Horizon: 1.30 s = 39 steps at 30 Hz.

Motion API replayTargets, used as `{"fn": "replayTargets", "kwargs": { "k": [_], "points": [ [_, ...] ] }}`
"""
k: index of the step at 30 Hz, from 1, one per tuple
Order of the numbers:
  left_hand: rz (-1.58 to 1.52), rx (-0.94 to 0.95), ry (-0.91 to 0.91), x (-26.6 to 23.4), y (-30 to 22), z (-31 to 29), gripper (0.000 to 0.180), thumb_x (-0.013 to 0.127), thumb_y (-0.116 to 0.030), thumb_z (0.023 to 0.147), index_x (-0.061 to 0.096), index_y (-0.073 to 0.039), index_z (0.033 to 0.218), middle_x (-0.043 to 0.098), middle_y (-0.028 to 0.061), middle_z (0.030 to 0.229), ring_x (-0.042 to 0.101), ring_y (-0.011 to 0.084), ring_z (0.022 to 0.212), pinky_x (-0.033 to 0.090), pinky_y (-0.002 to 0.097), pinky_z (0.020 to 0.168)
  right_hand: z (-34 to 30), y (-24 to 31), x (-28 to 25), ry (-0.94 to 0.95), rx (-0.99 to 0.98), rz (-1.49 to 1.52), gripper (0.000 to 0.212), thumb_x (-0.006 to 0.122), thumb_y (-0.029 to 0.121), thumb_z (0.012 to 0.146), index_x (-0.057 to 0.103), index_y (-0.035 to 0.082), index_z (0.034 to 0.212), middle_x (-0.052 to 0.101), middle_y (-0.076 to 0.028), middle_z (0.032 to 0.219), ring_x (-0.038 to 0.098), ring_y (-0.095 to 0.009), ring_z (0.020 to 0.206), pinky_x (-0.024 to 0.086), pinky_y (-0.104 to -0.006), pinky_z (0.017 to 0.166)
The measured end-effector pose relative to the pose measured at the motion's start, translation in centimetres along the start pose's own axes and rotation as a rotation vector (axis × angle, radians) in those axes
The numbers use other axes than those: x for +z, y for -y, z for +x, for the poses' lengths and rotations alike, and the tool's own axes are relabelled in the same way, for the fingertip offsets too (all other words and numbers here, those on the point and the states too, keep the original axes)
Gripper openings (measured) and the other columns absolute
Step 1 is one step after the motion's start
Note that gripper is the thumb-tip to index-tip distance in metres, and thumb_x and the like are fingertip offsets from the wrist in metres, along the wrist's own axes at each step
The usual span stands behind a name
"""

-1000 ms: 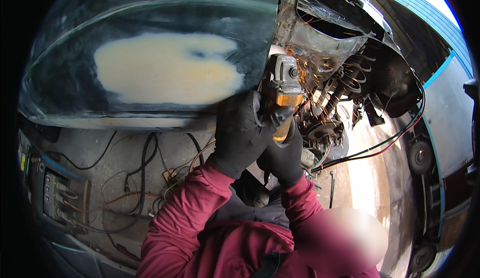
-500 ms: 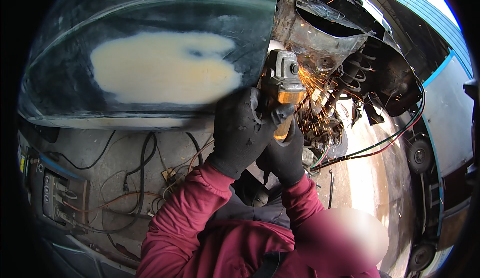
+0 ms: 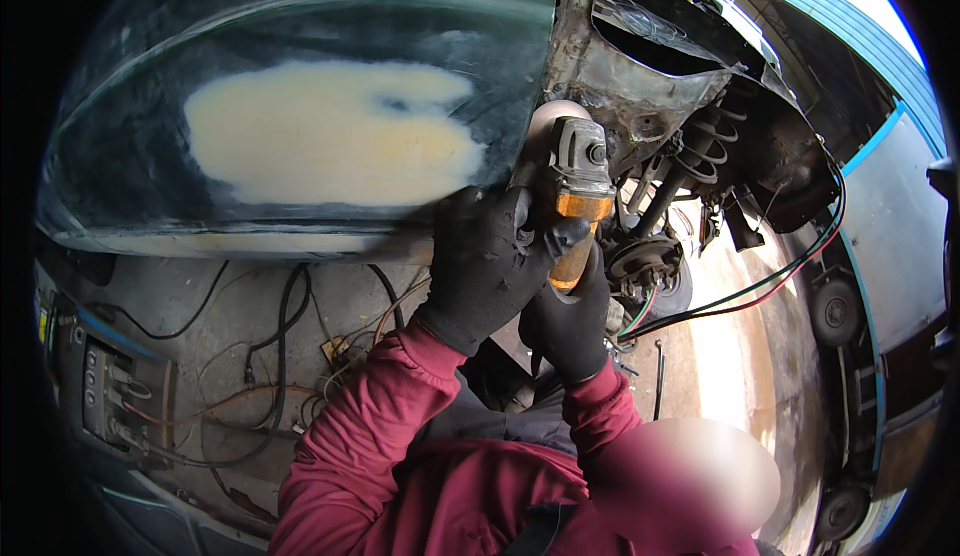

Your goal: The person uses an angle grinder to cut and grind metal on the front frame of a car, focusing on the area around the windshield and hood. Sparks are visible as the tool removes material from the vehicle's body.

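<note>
An orange and grey angle grinder (image 3: 582, 171) is held by both of my hands, its head up against the bare metal body (image 3: 600, 81) beside the car door's edge. My left hand (image 3: 480, 271), in a black glove, is closed on the grinder from its left side, the fingers partly hidden. Lower down, my right hand (image 3: 572, 326), gloved too, wraps round the rear of the grinder's orange body. A round pale disc (image 3: 560, 113) shows behind the grinder's head. To the left is the dark green car door (image 3: 330, 36), with a large cream filler patch (image 3: 330, 136).
On the right are a coil spring (image 3: 712, 146), a brake hub (image 3: 645, 261), and green, red and black hoses (image 3: 745, 301). Cables (image 3: 285, 326) lie on the floor at left, near a machine with knobs (image 3: 115, 391). A trailer-like frame with wheels (image 3: 838, 311) stands far right.
The spray of orange sparks is gone. The grinder has shifted slightly down and right, and more of the pale disc shows behind its head. Both hands keep their hold.
</note>
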<state>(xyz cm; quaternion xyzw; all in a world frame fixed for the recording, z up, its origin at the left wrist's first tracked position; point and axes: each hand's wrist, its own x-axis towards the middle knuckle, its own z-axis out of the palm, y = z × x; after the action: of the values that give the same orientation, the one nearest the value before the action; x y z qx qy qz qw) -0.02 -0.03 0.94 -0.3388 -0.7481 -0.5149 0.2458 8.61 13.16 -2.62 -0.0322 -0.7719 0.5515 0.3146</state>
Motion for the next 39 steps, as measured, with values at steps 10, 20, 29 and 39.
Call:
{"fn": "replayTargets", "kwargs": {
  "k": [10, 20, 29, 39],
  "points": [
    [0.007, 0.021, -0.114, 1.0, 0.2, 0.0, 0.055, 0.076, -0.058, 0.108, 0.073, -0.003, 0.112, 0.070, 0.0169, 0.093, 0.065, 0.0383, 0.092, 0.051, 0.0520, 0.088, 1.2, -0.8, 0.4, -0.016, -0.125, -0.090, 0.057, 0.085, 0.018, 0.098, 0.060, 0.001, 0.146, 0.079, -0.020, 0.120, 0.081, -0.034, 0.107, 0.062, -0.0443, 0.094],
    [0.003, 0.010, -0.137, 0.9, -0.2, 0.0, 0.055, 0.076, -0.057, 0.109, 0.071, -0.003, 0.106, 0.068, 0.0171, 0.089, 0.065, 0.0373, 0.087, 0.051, 0.0512, 0.082, 1.1, 0.9, 0.5, 0.027, -0.072, -0.088, 0.037, 0.074, 0.015, 0.113, 0.061, 0.000, 0.144, 0.076, -0.006, 0.127, 0.071, -0.012, 0.113, 0.058, -0.0329, 0.099],
    [-0.154, -0.060, -0.060, 0.3, -0.4, 0.5, 0.058, 0.079, -0.057, 0.107, 0.074, 0.000, 0.112, 0.074, 0.0178, 0.095, 0.073, 0.0345, 0.089, 0.056, 0.0478, 0.083, 1.4, 0.9, 0.6, 0.023, -0.063, -0.019, 0.046, 0.082, 0.016, 0.101, 0.063, 0.000, 0.141, 0.079, -0.014, 0.121, 0.077, -0.023, 0.108, 0.060, -0.0398, 0.096],
    [-0.158, -0.097, -0.031, -0.1, -1.0, 0.8, 0.064, 0.079, -0.063, 0.105, 0.074, 0.000, 0.113, 0.075, 0.0165, 0.093, 0.074, 0.0300, 0.086, 0.057, 0.0459, 0.082, 1.3, 1.3, 0.5, 0.051, -0.029, 0.078, 0.047, 0.082, 0.017, 0.103, 0.063, -0.002, 0.142, 0.080, -0.012, 0.120, 0.076, -0.019, 0.108, 0.060, -0.0382, 0.096]
  ]
}}
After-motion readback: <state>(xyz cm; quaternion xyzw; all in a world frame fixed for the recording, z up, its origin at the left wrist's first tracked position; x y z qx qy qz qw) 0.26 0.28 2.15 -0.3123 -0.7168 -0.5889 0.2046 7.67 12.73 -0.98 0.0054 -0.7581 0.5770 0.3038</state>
